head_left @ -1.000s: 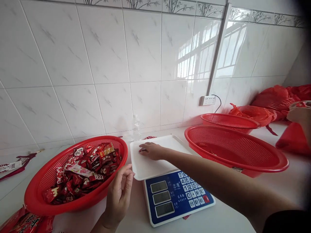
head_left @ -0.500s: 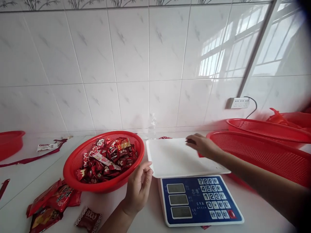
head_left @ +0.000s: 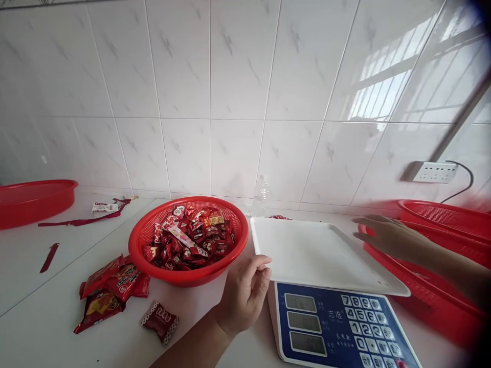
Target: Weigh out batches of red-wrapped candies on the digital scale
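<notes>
Here we are at the scale (head_left: 337, 332), and the white tray (head_left: 307, 250) sits on top of it with no sweets on it, only a few small specks. Our left hand (head_left: 245, 294) is curled at the tray's near left corner, thumb and forefinger close together; we can't tell whether they pinch the rim. Out goes our right hand (head_left: 387, 236), fingers stretched apart over the right basket (head_left: 429, 306) (it's blurred, but we see nothing in its grasp).

We'd call this the hand-over from tray to basket, with the drop looking done. The next move, we judge, calls for the right hand to clear that rim and reach back without knocking the tray. Wrapped sweets (head_left: 199, 235) fill the left basket (head_left: 187, 278).

And the change! Half a second ago the right hand was above the tray, fingers bunched; now it's past the tray's right edge. The left hand holds its corner, while our view swings leftward.
</notes>
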Demonstrator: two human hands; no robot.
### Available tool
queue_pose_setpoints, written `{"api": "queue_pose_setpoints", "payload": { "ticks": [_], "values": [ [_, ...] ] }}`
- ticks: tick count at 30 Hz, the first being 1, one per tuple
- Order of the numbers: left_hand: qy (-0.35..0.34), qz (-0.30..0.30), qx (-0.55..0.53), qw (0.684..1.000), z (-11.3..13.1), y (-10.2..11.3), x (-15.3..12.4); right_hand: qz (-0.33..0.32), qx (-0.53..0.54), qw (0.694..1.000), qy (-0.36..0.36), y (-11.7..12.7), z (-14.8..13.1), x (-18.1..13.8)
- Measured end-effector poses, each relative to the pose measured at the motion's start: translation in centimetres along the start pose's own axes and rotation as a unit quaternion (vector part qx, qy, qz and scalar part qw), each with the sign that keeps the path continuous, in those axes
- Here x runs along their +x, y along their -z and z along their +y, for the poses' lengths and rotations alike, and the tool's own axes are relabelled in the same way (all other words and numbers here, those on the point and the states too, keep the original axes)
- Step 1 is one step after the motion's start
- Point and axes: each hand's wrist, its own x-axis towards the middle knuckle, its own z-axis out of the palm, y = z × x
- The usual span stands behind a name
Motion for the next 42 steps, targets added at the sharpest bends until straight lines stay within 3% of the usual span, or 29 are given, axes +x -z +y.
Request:
{"api": "queue_pose_setpoints", "payload": {
  "ticks": [4, 8, 12, 17, 21, 29, 35, 42],
  "values": [
    [-0.032, -0.014, -0.012, 0.999, 0.3, 0.0, 0.0, -0.106, -0.029, 0.992, 0.054, -3.8, -8.7, 5.0],
    [-0.095, -0.031, -0.027, 0.995, 0.3, -0.3, 0.0, -0.245, 0.001, 0.957, 0.154, -8.2, -18.8, 7.8],
    [-0.141, -0.017, -0.019, 0.990, 0.0, -0.4, 0.1, -0.374, -0.001, 0.907, 0.194, -13.2, -24.5, 9.5],
    [-0.145, 0.010, -0.016, 0.989, -0.2, -0.3, 0.2, -0.449, -0.052, 0.872, 0.189, -18.4, -26.1, 11.8],
    [-0.141, 0.015, 0.000, 0.990, -0.8, -0.4, 0.1, -0.473, -0.095, 0.859, 0.171, -20.4, -26.9, 12.3],
    [-0.140, 0.021, 0.004, 0.990, -1.2, -0.9, 0.1, -0.489, -0.114, 0.843, 0.191, -20.3, -27.4, 10.5],
    [-0.136, 0.035, -0.020, 0.990, -1.0, -1.0, 0.2, -0.520, -0.116, 0.830, 0.165, -20.6, -27.6, 10.3],
    [-0.099, 0.022, -0.039, 0.994, -1.1, -1.0, 0.1, -0.497, -0.025, 0.853, 0.158, -20.2, -28.0, 10.3]
  ]
}}
